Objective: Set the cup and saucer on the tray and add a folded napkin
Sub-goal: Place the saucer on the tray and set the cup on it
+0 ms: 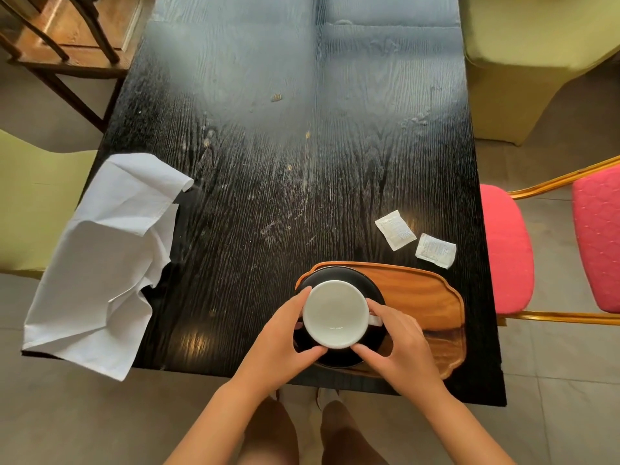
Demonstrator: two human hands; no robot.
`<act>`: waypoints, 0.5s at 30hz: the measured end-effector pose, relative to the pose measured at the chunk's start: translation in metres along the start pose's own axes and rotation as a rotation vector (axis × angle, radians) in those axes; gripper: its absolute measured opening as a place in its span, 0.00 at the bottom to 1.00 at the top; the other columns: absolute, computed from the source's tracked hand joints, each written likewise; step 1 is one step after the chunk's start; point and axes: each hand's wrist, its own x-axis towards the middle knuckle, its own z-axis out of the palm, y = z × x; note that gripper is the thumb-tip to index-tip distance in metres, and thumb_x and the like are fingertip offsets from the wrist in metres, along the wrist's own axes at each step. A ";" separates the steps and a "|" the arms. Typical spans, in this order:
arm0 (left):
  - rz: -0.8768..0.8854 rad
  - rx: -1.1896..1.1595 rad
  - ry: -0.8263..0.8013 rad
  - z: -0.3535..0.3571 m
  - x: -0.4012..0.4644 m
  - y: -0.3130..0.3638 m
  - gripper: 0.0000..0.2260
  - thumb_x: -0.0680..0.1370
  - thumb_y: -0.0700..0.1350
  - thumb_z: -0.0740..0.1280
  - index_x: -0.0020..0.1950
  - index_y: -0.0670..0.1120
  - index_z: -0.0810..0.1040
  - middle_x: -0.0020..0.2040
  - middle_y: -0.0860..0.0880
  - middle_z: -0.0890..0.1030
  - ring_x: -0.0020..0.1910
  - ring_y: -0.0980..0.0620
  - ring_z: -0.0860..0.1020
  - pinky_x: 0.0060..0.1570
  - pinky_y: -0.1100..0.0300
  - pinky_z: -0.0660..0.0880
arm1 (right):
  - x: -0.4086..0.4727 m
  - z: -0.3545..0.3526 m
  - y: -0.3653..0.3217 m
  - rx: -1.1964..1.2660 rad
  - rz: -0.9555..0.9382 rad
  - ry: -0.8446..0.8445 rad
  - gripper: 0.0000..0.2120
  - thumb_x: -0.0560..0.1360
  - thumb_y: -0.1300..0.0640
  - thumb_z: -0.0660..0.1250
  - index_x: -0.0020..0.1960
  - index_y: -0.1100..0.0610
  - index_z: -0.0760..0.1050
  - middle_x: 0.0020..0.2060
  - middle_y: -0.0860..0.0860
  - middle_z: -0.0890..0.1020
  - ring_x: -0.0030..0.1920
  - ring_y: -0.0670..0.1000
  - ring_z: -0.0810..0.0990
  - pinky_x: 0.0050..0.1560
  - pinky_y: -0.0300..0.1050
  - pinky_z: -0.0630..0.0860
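On the left end of the tray (432, 297), the cup (335, 313) is seated on the dark saucer (339, 275), and both are enclosed by the two hands. The left hand (281, 340) is closed against the cup's left wall, thumb at the near rim; the right hand (399, 344) is closed against the right wall, over the handle, which points right. Both grips are thus held on the cup, palms turned inward, wrists low over the near worktop (268, 162) edge.

The napkin (107, 256) is judged to govern the next move. It lies unfolded and crumpled, well to the left of the tray, at the worktop's left edge, partly overhanging it. Its long axis runs from near-left to far-right. The left hand is the nearer one. Two sachets (416, 239) lie just beyond the tray's far right corner. Free tray surface is seen to the right of the saucer.
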 end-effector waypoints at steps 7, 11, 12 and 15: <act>-0.010 0.011 -0.005 -0.001 0.001 0.000 0.40 0.69 0.49 0.74 0.72 0.61 0.53 0.67 0.65 0.63 0.67 0.64 0.65 0.59 0.76 0.65 | 0.004 -0.010 0.004 -0.040 -0.034 -0.027 0.30 0.63 0.51 0.77 0.63 0.51 0.72 0.53 0.47 0.81 0.56 0.39 0.72 0.57 0.41 0.68; -0.016 0.019 -0.002 -0.002 0.000 0.002 0.40 0.69 0.49 0.75 0.71 0.63 0.51 0.67 0.65 0.63 0.67 0.63 0.65 0.61 0.72 0.67 | 0.004 -0.014 0.001 -0.056 -0.035 -0.031 0.27 0.64 0.53 0.77 0.61 0.53 0.74 0.52 0.47 0.82 0.54 0.42 0.75 0.57 0.42 0.70; -0.022 0.022 -0.008 -0.003 0.000 0.003 0.40 0.69 0.49 0.74 0.71 0.63 0.51 0.67 0.64 0.63 0.67 0.63 0.65 0.61 0.71 0.67 | 0.004 -0.015 0.001 -0.054 -0.034 -0.035 0.26 0.65 0.54 0.76 0.61 0.53 0.74 0.52 0.48 0.82 0.54 0.42 0.75 0.56 0.42 0.71; -0.030 0.057 -0.034 -0.006 0.000 0.006 0.40 0.69 0.50 0.74 0.72 0.61 0.51 0.68 0.62 0.65 0.67 0.62 0.65 0.60 0.72 0.67 | 0.006 -0.020 -0.001 -0.050 -0.017 -0.072 0.22 0.68 0.57 0.74 0.61 0.54 0.75 0.51 0.49 0.82 0.53 0.43 0.78 0.54 0.41 0.77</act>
